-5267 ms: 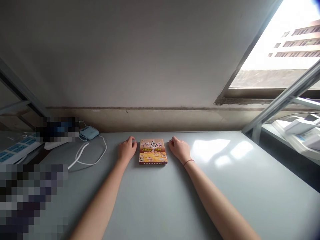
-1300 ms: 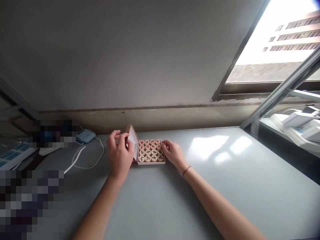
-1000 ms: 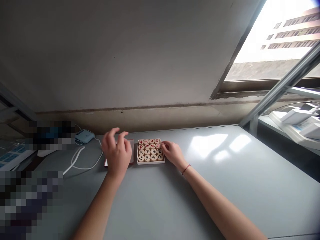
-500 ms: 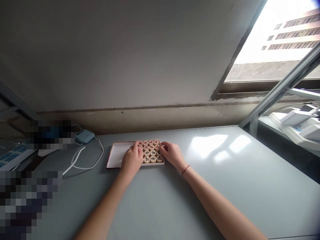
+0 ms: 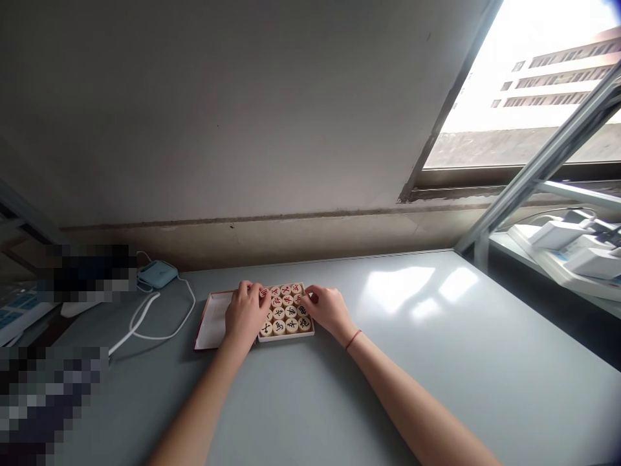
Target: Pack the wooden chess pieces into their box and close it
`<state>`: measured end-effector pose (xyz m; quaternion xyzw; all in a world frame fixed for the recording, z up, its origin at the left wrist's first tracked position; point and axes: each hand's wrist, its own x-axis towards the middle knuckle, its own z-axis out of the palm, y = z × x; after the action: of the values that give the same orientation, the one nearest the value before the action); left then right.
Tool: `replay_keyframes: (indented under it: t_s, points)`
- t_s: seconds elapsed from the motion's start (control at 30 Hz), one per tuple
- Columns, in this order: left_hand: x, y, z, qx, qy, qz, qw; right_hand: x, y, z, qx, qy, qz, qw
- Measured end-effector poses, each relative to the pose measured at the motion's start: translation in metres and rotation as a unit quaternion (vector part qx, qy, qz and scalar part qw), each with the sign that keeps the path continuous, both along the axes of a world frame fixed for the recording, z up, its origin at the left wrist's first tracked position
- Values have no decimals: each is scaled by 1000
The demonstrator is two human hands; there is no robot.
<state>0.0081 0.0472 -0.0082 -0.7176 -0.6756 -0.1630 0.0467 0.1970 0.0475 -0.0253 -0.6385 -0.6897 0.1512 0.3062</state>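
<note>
Right, white tray [image 5: 310, 334] first: it sits flat on the grey worktop [image 5: 310, 395], toward the far side, roughly between my two hands, loaded with round Chinese chess pieces [image 5: 291, 311]. Pieces lie face up in four rows, red characters in the two far rows, black in the two near ones; a few at the left are partly covered by my fingers. Box lid [image 5: 212, 321] is off the pieces, lying just left of the tray, pale inside up, reddish edge showing; can't tell if it's joined to the tray.

My left hand [image 5: 246, 315] is over the tray's left side and part of the lid, fingers bent, tips at the leftmost pieces; can't tell whether it pinches one. My right hand [image 5: 330, 310] is at the tray's right edge, thumb and forefinger curved toward each other by the end pieces; can't tell if they grip. Thin red cord [image 5: 353, 340] round my right wrist.

Further out, left: light-blue device [image 5: 158, 274], looped white cable [image 5: 189, 318], power strip [image 5: 19, 314], some blurred-out stuff. Right: sunlight patches on the worktop, metal frame [image 5: 514, 188], white items [image 5: 557, 234] on a shelf. Behind: plain wall [image 5: 242, 142], window upper right.
</note>
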Motion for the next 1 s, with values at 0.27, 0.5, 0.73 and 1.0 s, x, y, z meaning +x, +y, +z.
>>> replay_keyframes:
  t_s: [0.27, 0.5, 0.73, 1.0]
  points:
    - [-1, 6, -3, 19, 56, -1, 998, 1, 3, -3, -9, 32, 2, 999]
    - [4, 2, 0, 70, 101, -3, 992, 1, 5, -10, -18, 50, 1, 999]
    - [7, 0, 0, 60, 68, -1, 996, 1, 4, -9, -18, 36, 0, 999]
    - [5, -1, -1, 46, 36, -16, 998, 1, 3, -7, -23, 23, 8, 999]
